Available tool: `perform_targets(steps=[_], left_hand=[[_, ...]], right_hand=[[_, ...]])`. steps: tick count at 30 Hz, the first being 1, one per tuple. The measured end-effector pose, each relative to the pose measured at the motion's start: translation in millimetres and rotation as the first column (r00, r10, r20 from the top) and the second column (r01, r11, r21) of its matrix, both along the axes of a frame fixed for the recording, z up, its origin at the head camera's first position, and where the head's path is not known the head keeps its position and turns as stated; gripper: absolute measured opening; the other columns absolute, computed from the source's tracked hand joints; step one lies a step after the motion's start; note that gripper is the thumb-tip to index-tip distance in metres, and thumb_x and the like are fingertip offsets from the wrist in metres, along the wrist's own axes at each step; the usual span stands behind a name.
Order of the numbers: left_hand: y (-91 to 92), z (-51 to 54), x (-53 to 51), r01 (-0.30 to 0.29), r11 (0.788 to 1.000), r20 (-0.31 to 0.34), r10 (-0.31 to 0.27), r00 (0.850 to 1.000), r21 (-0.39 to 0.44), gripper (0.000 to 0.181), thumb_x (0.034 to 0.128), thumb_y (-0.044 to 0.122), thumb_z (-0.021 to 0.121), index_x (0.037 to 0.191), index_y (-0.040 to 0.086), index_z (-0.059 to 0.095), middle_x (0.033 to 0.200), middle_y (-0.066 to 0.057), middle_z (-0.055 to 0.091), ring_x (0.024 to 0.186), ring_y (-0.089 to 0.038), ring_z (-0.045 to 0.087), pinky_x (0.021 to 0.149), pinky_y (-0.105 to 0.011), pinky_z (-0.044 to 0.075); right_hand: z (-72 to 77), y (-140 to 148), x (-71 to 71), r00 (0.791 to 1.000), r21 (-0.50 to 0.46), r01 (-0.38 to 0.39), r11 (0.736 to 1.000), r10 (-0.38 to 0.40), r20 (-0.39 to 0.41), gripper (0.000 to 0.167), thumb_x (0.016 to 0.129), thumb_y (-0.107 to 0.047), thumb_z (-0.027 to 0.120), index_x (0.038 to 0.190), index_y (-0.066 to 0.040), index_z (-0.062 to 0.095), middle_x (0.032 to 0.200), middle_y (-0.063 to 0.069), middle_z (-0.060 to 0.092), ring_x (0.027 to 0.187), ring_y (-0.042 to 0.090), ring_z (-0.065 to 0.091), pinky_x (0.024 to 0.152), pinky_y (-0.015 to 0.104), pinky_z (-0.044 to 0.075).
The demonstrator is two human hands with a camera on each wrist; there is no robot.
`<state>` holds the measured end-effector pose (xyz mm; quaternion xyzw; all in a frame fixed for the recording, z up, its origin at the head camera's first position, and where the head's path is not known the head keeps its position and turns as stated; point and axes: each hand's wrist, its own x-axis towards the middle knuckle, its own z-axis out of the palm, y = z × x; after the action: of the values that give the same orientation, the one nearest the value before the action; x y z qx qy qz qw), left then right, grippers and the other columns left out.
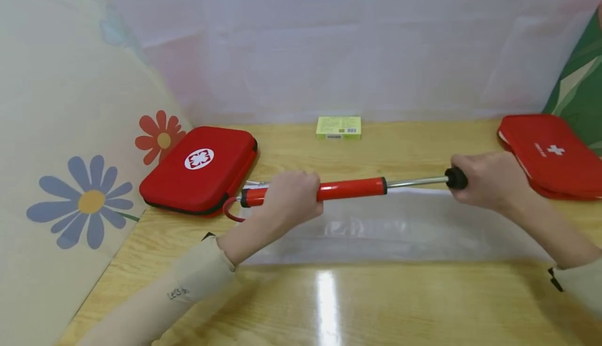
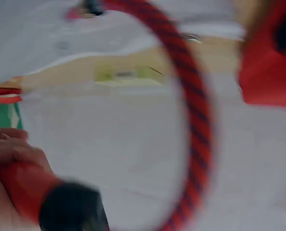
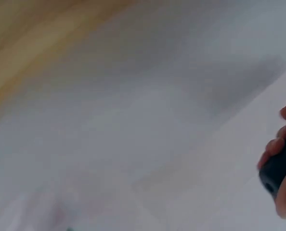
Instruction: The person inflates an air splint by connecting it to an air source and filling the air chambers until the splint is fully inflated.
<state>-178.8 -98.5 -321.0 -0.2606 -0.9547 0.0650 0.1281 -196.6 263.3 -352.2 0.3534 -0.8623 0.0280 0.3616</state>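
Note:
A red hand pump (image 1: 352, 189) is held level above the table, its silver rod (image 1: 416, 182) drawn out to the right. My left hand (image 1: 292, 197) grips the red barrel near its left end. The fingers of my right hand (image 1: 491, 181) are curled round the black handle (image 1: 456, 177) at the rod's end; that handle also shows at the right edge of the right wrist view. From the barrel's left end comes a red and dark striped hose (image 2: 196, 110), curving large in the left wrist view. Beneath the pump lies a long whitish plastic bag (image 1: 376, 236).
On the left of the wooden table (image 1: 263, 304) sits a red zip case (image 1: 230, 145) with a white emblem. A yellow-green box (image 1: 331, 125) lies at the back. At the right is a red pouch (image 1: 569, 171) with a white cross. Cloth hangs behind.

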Motion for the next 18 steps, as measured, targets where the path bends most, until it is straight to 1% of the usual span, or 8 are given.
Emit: perform_targets(steps=[3, 5, 7, 10, 12, 15, 17, 18], left_hand=[[8.7, -2.9, -0.2, 0.030, 0.999, 0.016, -0.030, 0.999, 0.014, 0.017, 0.0760, 0.025, 0.068, 0.071, 0.010, 0.064, 0.051, 0.002, 0.047, 0.042, -0.014, 0.043, 0.040, -0.024, 0.037], [13.8, -4.6, 0.2, 0.017, 0.999, 0.034, -0.018, 0.999, 0.030, 0.017, 0.0761, 0.026, 0.069, 0.072, 0.010, 0.067, 0.052, 0.002, 0.048, 0.042, -0.014, 0.044, 0.039, -0.024, 0.037], [18.5, -5.8, 0.9, -0.004, 0.999, 0.051, 0.003, 0.999, 0.037, 0.018, 0.0764, 0.027, 0.071, 0.075, 0.010, 0.068, 0.052, 0.002, 0.049, 0.043, -0.015, 0.045, 0.040, -0.024, 0.037], [26.4, -4.7, 1.3, -0.030, 0.999, 0.064, 0.028, 0.998, 0.043, 0.019, 0.0762, 0.030, 0.073, 0.076, 0.011, 0.069, 0.054, 0.002, 0.052, 0.045, -0.015, 0.048, 0.040, -0.026, 0.038], [34.3, -4.4, 1.2, -0.028, 0.999, 0.056, 0.026, 0.998, 0.035, 0.019, 0.0764, 0.031, 0.073, 0.076, 0.013, 0.068, 0.055, 0.002, 0.052, 0.045, -0.015, 0.048, 0.040, -0.026, 0.038], [46.5, -3.3, 1.3, 0.002, 1.000, 0.051, -0.004, 0.999, 0.029, 0.019, 0.0775, 0.032, 0.073, 0.079, 0.013, 0.069, 0.056, 0.003, 0.052, 0.045, -0.014, 0.048, 0.040, -0.026, 0.038], [50.9, -2.6, 0.8, 0.035, 0.999, 0.041, -0.036, 0.999, 0.025, 0.017, 0.0777, 0.030, 0.071, 0.075, 0.014, 0.069, 0.054, 0.004, 0.051, 0.043, -0.013, 0.045, 0.039, -0.025, 0.037], [50.2, -1.5, 1.0, 0.049, 0.998, 0.051, -0.051, 0.997, 0.027, 0.016, 0.0782, 0.028, 0.071, 0.074, 0.014, 0.068, 0.054, 0.004, 0.050, 0.043, -0.013, 0.044, 0.038, -0.024, 0.036]], right_hand=[[3.4, -18, 7.1, 0.994, 0.066, 0.048, 0.997, -0.054, 0.093, 0.019, 0.068, -0.027, 0.059, 0.067, -0.013, 0.046, 0.048, -0.007, 0.034, 0.039, 0.011, 0.031, 0.036, 0.031, 0.026], [8.4, -35, 12.1, 0.979, 0.108, 0.092, 0.990, -0.110, 0.170, 0.023, 0.062, -0.023, 0.067, 0.068, -0.013, 0.047, 0.048, -0.007, 0.035, 0.040, 0.012, 0.033, 0.036, 0.032, 0.029], [13.8, -50, 16.5, 0.961, 0.144, 0.136, 0.980, -0.165, 0.221, 0.024, 0.061, -0.023, 0.070, 0.068, -0.013, 0.049, 0.049, -0.007, 0.036, 0.040, 0.013, 0.035, 0.036, 0.033, 0.030], [17.8, -69, 19.2, 0.948, 0.171, 0.156, 0.973, -0.196, 0.249, 0.023, 0.062, -0.023, 0.069, 0.068, -0.013, 0.049, 0.048, -0.006, 0.035, 0.041, 0.014, 0.034, 0.037, 0.031, 0.029], [17.7, -78, 19.3, 0.949, 0.168, 0.152, 0.974, -0.191, 0.252, 0.023, 0.063, -0.023, 0.070, 0.068, -0.013, 0.050, 0.048, -0.006, 0.036, 0.041, 0.014, 0.034, 0.038, 0.030, 0.030], [15.6, -85, 20.2, 0.953, 0.145, 0.147, 0.978, -0.179, 0.243, 0.023, 0.063, -0.021, 0.071, 0.067, -0.013, 0.050, 0.048, -0.006, 0.037, 0.041, 0.014, 0.035, 0.038, 0.029, 0.030], [13.2, -86, 21.3, 0.959, 0.115, 0.140, 0.983, -0.163, 0.231, 0.024, 0.062, -0.021, 0.071, 0.067, -0.013, 0.049, 0.048, -0.006, 0.036, 0.041, 0.014, 0.035, 0.039, 0.030, 0.030], [11.3, -85, 22.1, 0.962, 0.093, 0.131, 0.987, -0.149, 0.228, 0.024, 0.061, -0.020, 0.071, 0.066, -0.013, 0.048, 0.048, -0.007, 0.036, 0.041, 0.013, 0.034, 0.039, 0.030, 0.029]])
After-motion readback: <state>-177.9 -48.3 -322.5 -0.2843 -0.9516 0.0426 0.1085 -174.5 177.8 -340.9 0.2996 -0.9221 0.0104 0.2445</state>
